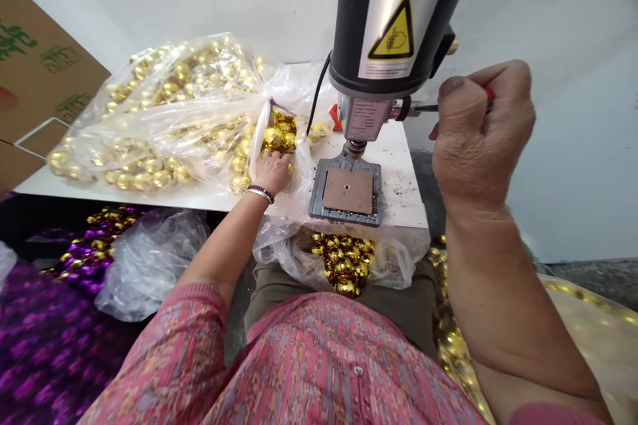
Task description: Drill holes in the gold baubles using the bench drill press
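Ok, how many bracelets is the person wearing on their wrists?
2, both on the left wrist: a dark beaded bracelet nearer the hand, and a shiny silver bangle just behind it. The right wrist shows none.

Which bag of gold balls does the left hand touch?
The large bag on the white table, under the left hand; the other bag lies lower, at the lap.

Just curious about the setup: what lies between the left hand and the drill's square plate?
In the head view, a fold of clear plastic bag lies between the left hand and the plate.
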The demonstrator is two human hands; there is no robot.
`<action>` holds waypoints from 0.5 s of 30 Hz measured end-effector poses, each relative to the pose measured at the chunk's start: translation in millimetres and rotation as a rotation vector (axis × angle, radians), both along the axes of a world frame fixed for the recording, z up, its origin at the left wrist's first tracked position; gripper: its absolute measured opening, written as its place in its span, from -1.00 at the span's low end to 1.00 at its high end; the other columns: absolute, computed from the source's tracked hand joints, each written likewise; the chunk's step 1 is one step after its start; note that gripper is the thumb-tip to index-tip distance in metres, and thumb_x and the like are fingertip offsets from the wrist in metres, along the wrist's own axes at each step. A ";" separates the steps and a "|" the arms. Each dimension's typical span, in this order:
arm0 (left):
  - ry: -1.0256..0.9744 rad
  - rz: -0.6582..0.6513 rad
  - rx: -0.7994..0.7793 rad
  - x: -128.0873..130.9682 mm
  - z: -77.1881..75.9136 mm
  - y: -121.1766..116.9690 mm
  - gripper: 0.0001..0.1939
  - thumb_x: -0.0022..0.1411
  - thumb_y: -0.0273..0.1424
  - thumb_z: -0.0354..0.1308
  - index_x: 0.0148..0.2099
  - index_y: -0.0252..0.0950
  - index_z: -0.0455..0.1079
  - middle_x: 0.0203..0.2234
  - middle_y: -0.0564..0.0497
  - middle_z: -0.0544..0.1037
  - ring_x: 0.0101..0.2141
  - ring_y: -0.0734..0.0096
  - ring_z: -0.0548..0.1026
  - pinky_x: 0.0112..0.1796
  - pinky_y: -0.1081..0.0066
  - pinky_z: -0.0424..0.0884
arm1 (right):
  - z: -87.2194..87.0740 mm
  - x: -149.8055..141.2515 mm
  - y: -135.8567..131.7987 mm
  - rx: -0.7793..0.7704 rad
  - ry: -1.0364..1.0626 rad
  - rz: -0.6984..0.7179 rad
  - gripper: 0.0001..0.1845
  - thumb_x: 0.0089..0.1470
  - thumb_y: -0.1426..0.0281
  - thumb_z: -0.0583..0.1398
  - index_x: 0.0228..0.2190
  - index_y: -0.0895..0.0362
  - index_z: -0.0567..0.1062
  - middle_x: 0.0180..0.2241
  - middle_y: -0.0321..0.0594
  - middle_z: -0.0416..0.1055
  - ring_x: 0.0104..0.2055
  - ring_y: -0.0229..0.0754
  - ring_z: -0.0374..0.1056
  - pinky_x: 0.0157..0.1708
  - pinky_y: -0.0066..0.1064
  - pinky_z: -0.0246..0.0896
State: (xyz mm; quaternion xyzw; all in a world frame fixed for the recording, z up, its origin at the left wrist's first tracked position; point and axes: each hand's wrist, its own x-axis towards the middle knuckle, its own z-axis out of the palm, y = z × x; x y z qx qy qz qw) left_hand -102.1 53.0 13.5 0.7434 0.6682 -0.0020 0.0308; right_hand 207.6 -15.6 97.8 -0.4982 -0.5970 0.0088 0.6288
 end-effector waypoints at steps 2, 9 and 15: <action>-0.095 0.008 0.023 -2.5 0.7 -4.8 -0.48 0.30 -0.53 0.31 0.29 -0.36 0.67 0.14 -0.42 0.72 0.24 -0.34 0.60 0.29 -0.14 0.50 | 0.0 -0.6 -0.7 0.014 0.006 0.002 -0.66 0.59 0.14 0.16 -0.17 0.13 0.45 -0.41 -0.51 0.26 -0.40 -0.50 0.24 -0.17 -0.45 0.23; -1.294 -0.015 -0.313 2.3 -6.2 -50.9 -0.30 0.47 -0.11 0.37 0.53 -0.20 0.43 -0.19 -0.04 0.72 -0.28 0.31 0.69 -0.20 0.33 0.64 | 6.5 -7.3 -2.2 0.059 -0.004 -0.005 -0.64 0.56 0.12 0.17 -0.25 0.10 0.37 -0.40 -0.50 0.22 -0.43 -0.50 0.19 -0.17 -0.43 0.24; -1.621 0.123 -0.579 40.0 -28.9 -63.4 -0.32 0.19 -0.11 0.64 0.28 -0.13 0.55 -0.13 -0.03 0.73 -0.30 0.40 0.68 -0.26 0.40 0.59 | 17.7 -13.5 -1.2 -0.006 0.031 -0.026 -0.63 0.48 0.22 0.21 -0.32 0.02 0.17 -0.48 -0.49 0.11 -0.44 -0.40 0.10 -0.19 -0.39 0.24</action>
